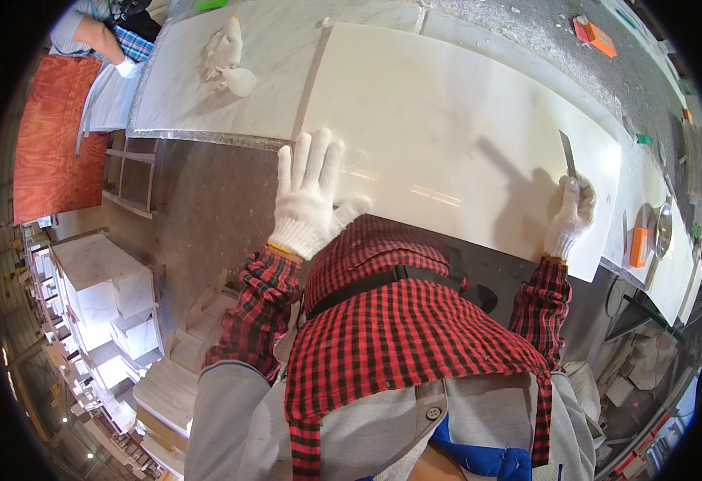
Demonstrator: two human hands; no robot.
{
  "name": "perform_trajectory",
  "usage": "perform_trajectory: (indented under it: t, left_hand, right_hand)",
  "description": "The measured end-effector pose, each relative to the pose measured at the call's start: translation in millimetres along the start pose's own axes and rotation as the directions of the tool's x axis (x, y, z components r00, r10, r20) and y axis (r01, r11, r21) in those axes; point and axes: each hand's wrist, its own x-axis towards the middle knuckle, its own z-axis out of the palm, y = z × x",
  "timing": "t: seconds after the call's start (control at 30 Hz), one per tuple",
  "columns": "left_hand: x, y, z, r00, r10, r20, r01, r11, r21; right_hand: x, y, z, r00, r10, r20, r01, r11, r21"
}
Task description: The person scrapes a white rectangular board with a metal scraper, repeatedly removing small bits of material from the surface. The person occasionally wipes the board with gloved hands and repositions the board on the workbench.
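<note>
A thin, flat, grey metal blade stands tilted at the right of the frame, above the right part of a large, glossy, cream-white rectangular slab. The right hand, in a white knitted glove, is closed around the blade's lower end, with the free end pointing toward the top of the frame. A dark shadow spreads over the slab just left of this hand.

The slab fills the upper middle and right of the frame. At its lower-left corner is the left hand, in a matching white glove, back upward, fingers straight and spread, gripping nothing; how firmly it presses cannot be told.

Below, in the lower middle, hangs a red-and-black checked cloth apron.

At the upper left, a crumpled white bundle lies on a pale, grey-veined slab. Beyond it, in the upper-left corner, is a co-worker's white-gloved hand, near a reddish-orange, wood-patterned panel.

At the right edge, a small orange box stands just beside a round, shiny metal bowl.
</note>
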Motion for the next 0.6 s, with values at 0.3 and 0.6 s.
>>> perform_trajectory:
  t: [0.3, 0.6]
  left_hand:
    - [16, 40, 2, 0.995, -0.094, -0.04, 0.089, 0.988, -0.128]
    - [12, 29, 2, 0.99, -0.136, -0.032, 0.133, 0.987, -0.089]
  right_hand:
    - [4, 12, -4, 0.998, -0.042, 0.037, 0.041, 0.999, 0.033]
    - [0, 1, 1, 0.999, -0.033, 0.032, 0.034, 0.999, -0.019]
